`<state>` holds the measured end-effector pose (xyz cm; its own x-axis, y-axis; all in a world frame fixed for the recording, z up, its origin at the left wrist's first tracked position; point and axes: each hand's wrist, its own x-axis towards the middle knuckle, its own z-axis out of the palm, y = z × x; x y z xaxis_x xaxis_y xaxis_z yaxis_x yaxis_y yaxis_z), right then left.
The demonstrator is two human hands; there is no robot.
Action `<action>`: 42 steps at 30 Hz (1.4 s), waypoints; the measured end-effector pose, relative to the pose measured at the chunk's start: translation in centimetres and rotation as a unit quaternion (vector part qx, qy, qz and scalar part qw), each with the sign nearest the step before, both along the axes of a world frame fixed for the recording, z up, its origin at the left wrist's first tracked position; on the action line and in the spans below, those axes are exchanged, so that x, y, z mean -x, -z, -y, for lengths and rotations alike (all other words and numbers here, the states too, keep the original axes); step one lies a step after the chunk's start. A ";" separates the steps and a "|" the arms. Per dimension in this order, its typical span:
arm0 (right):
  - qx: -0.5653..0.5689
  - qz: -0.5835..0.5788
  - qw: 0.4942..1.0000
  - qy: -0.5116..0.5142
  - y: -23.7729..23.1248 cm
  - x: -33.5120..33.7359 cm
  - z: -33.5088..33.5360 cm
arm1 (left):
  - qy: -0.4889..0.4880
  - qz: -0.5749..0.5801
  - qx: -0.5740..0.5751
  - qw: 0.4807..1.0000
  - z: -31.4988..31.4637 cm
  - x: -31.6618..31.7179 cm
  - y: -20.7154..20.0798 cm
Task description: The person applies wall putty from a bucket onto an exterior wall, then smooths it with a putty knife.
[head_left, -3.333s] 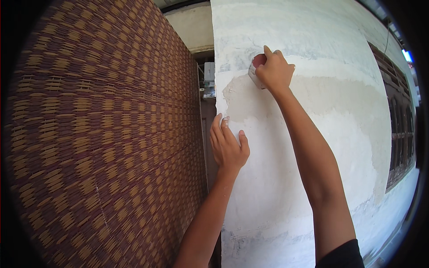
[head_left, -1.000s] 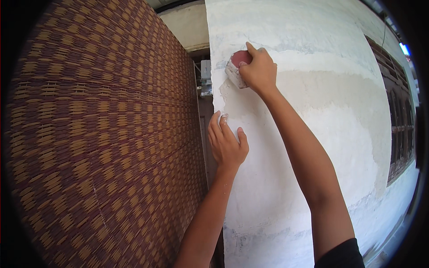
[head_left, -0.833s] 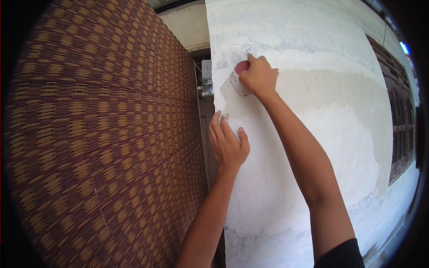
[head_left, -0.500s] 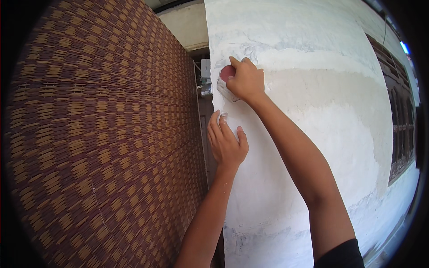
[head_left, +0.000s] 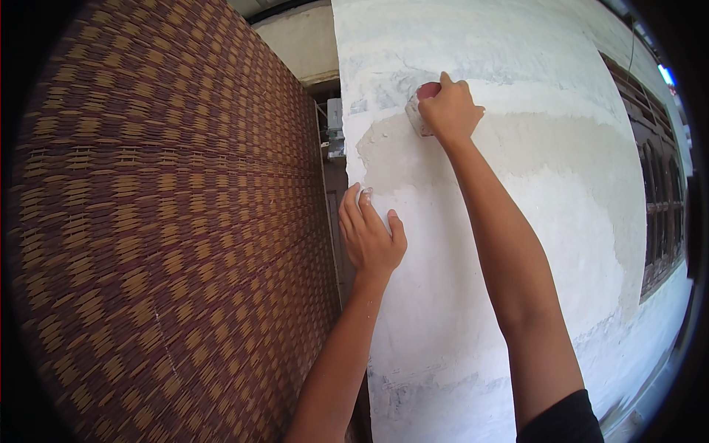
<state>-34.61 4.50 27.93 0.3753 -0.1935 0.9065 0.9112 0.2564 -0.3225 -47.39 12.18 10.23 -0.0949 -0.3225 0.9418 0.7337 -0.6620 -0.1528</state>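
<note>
My right hand [head_left: 452,111] grips a putty knife with a reddish handle [head_left: 427,91], its fingers closed round it. The pale, smeared blade [head_left: 417,120] is pressed to the white wall [head_left: 473,258]; the hand hides part of it. A greyish, wet-looking band of filler [head_left: 391,151] lies below and left of the blade and carries on to the right. Lower down, my left hand [head_left: 373,236] rests at the wall's left edge with fingers apart and holds nothing. White smears show on its fingertips.
A woven brown and tan mat [head_left: 170,221] stands upright along the left. Between it and the wall runs a narrow gap with a grey box [head_left: 334,114]. On the right is a dark barred window [head_left: 657,192]. Rough grey-blue patches mark the wall's upper part.
My right hand has moved right and slightly up along the wall with the putty knife. The greyish band now reaches further left, near the wall's edge. My left hand has hardly moved.
</note>
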 end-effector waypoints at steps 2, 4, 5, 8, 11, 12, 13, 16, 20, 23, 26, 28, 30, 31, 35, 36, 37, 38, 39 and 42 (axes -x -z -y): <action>0.006 -0.007 1.000 0.002 0.1 -1.7 1.4 | 0.002 0.002 0.020 1.000 0.2 -0.3 -0.1; -0.105 0.017 0.994 0.024 0.7 -2.3 1.2 | -0.023 0.004 0.003 1.000 0.4 -0.2 0.0; -0.068 0.035 0.997 0.005 1.3 -2.3 1.3 | -0.047 0.007 -0.015 0.999 0.4 -0.2 0.0; -0.036 0.074 0.994 -0.076 3.2 -2.5 2.2 | -0.057 -0.007 -0.031 0.998 0.4 -0.2 0.1; 0.009 0.061 0.994 -0.088 5.3 -4.0 3.6 | -0.060 -0.037 -0.040 0.997 0.3 -0.6 0.1; 0.020 0.057 0.994 -0.088 6.0 -4.9 4.0 | -0.070 -0.052 -0.054 0.995 0.4 -1.0 0.2; 0.026 0.052 0.995 -0.081 6.7 -5.6 4.4 | -0.064 -0.054 -0.066 0.994 0.6 -1.2 0.2; 0.034 0.050 0.996 -0.069 8.7 -8.4 5.7 | -0.001 -0.069 -0.074 0.995 2.0 -4.3 1.1; 0.064 0.041 0.988 -0.132 11.6 -13.5 7.9 | 0.121 -0.080 -0.068 0.987 4.6 -10.6 2.4; 0.063 0.023 0.987 -0.148 14.1 -17.1 10.4 | 0.179 -0.090 -0.068 0.977 6.1 -15.4 3.6; 0.068 0.008 0.991 -0.111 16.7 -21.1 12.9 | 0.241 -0.103 -0.053 0.964 7.8 -20.4 5.3; 0.076 -0.002 0.992 -0.098 18.2 -23.9 14.7 | 0.277 -0.111 -0.045 0.953 9.1 -23.7 6.4; 0.081 -0.023 0.994 -0.072 20.2 -26.8 16.3 | 0.315 -0.118 -0.031 0.941 10.3 -27.4 8.0; 0.083 -0.031 0.994 -0.068 21.0 -27.9 17.5 | 0.330 -0.120 -0.031 0.936 11.3 -29.0 8.4; 0.099 -0.062 0.993 -0.021 24.7 -32.7 22.1 | 0.413 -0.140 -0.001 0.900 14.5 -35.5 11.1; 0.107 -0.078 0.991 -0.005 25.7 -33.8 23.3 | 0.430 -0.142 0.008 0.892 15.3 -37.1 11.9; 0.114 -0.084 0.989 0.042 26.9 -35.4 24.4 | 0.447 -0.147 0.009 0.882 16.3 -38.7 12.7; 0.114 -0.103 0.988 0.032 27.7 -36.1 25.4 | 0.460 -0.145 0.008 0.876 17.0 -39.8 13.3; 0.118 -0.114 0.985 0.046 28.7 -37.1 26.3 | 0.474 -0.143 0.008 0.869 17.9 -41.0 14.0; 0.115 -0.145 0.980 0.075 31.9 -39.9 29.5 | 0.532 -0.128 0.031 0.836 21.1 -45.3 16.3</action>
